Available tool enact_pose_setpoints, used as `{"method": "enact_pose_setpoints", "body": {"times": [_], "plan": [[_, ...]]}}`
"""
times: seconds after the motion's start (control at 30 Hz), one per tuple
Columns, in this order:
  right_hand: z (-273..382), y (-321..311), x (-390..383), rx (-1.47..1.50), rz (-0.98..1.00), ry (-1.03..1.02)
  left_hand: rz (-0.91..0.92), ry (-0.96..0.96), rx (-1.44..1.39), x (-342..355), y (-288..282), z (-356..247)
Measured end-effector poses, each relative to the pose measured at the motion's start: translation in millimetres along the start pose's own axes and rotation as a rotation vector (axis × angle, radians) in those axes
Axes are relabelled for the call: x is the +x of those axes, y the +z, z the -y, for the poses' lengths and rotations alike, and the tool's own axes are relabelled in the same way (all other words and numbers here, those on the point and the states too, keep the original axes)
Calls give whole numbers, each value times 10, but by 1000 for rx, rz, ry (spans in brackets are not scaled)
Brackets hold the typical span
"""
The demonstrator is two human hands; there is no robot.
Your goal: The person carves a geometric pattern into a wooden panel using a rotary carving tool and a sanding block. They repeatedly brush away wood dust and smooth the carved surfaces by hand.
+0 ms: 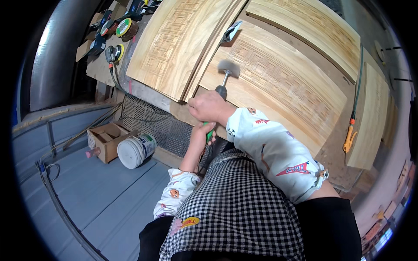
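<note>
Both my hands are closed round one long rotary power tool with a green body and a dark nose [221, 92]. My right hand [208, 106] wraps its front, just behind the metal shaft. Lower down, my left hand [201, 135] grips the green rear part, mostly covered by my fingers. A grey round head [228, 68] at the shaft's tip is blurred, over the near left end of a wooden panel [324, 85] with a carved fretwork band; contact cannot be made out. To the left lies another carved panel [150, 71].
More carved boards lie at the upper right [305, 21] and far right [372, 100]. An orange air blow gun [349, 139] hangs on a hose. A disc sander [114, 53] and tape rolls [126, 28] sit upper left. Below are a white bucket [130, 153] and a wooden box [102, 150].
</note>
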State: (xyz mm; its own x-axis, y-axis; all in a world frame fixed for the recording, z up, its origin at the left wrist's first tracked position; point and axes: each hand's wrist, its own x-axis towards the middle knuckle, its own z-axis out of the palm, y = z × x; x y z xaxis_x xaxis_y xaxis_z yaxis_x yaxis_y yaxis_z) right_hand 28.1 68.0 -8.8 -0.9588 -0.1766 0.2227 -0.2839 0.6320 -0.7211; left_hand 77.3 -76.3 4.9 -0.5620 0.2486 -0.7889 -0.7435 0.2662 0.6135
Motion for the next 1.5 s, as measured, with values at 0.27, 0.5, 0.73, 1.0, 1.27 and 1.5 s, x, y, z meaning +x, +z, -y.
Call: {"method": "enact_pose_setpoints", "body": {"times": [0.27, 0.5, 0.73, 1.0, 1.27, 1.5], "plan": [[-414, -426, -264, -107, -76, 161, 120, -6, 128, 202, 470, -241], [-467, -613, -300, -93, -11, 131, 142, -11, 45, 238, 668, -161], [-398, -614, -622, -72, -61, 140, 161, -20, 55, 8, 808, 17], [-333, -770, -995, -65, -142, 223, 175, -104, 223, -169, 979, -39], [-164, -460, -847, -29, -17, 84, 23, -23, 127, -390, 766, 237], [-152, -334, -777, -26, -61, -5, -23, -5, 59, -443, 751, 254]]}}
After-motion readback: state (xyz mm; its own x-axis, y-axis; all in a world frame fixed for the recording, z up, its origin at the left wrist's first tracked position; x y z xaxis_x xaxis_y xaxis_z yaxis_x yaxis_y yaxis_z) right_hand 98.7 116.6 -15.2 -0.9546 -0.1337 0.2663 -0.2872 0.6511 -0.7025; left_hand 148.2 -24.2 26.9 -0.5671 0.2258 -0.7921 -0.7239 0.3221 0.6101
